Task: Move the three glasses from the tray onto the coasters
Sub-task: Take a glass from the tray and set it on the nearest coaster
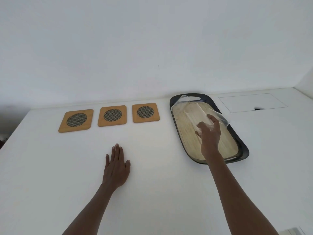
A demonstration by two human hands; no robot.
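Note:
Three square wooden coasters with dark mesh discs lie in a row on the white table: left coaster, middle coaster, right coaster. All three are bare. To their right lies a dark oval tray with a pale wooden inlay. A clear glass stands at the tray's far end. My right hand is over the tray's middle, fingers and thumb curled around a second clear glass. I cannot make out a third glass. My left hand rests flat on the table, holding nothing.
A wall rises just behind the coasters and the tray. A rectangular flap with a dark notch is set into the tabletop at the back right. The table's left edge runs diagonally at the far left.

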